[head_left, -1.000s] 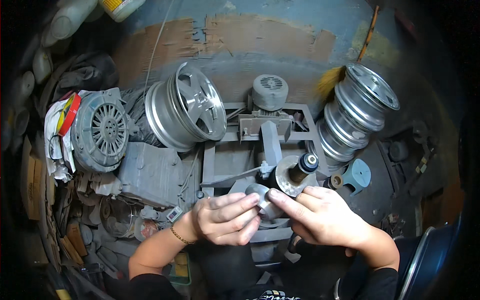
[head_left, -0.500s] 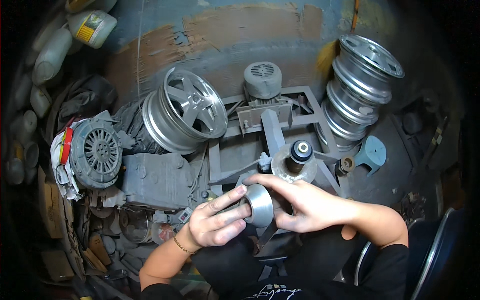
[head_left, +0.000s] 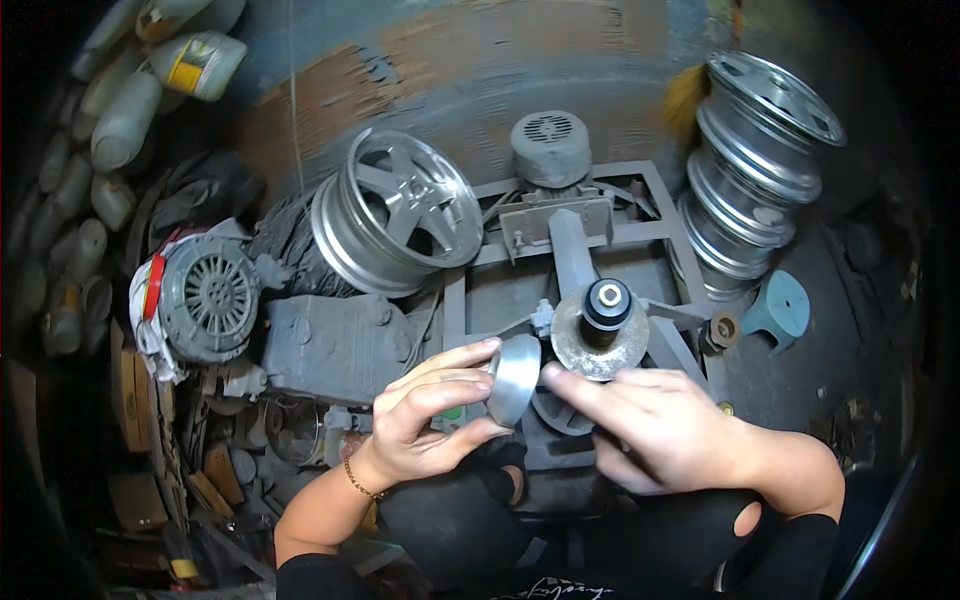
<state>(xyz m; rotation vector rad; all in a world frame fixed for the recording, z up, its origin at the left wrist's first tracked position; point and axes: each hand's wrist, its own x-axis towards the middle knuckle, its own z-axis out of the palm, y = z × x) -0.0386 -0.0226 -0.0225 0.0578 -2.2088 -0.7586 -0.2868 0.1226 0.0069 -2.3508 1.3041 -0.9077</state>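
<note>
A tapered metal ring (head_left: 515,381) with a brushed silver face is held on edge by my left hand (head_left: 430,408), thumb below and fingers along its left side. Close to the ring's right side is my right hand (head_left: 665,425), slightly blurred. Its index finger stretches toward the ring while the other fingers bend, and nothing shows in its grasp. Just beyond my hands stands an upright spindle (head_left: 607,305) with a black top and a bright nut, rising from a round metal flange (head_left: 580,345). Whether the right fingertip touches the ring is hard to tell.
A metal frame (head_left: 455,300) carrying a motor (head_left: 551,150) surrounds the spindle. One alloy wheel (head_left: 400,215) leans at the left; several stacked wheels (head_left: 755,180) stand at the right, near a blue stool (head_left: 778,312). Plastic jugs (head_left: 130,120) and a dusty round machine (head_left: 212,298) crowd the left.
My right hand has come off the ring and moved right and down, its index finger extended. My left hand keeps the ring, now slightly higher, its fingers outside the opening. The view has shifted slightly.
</note>
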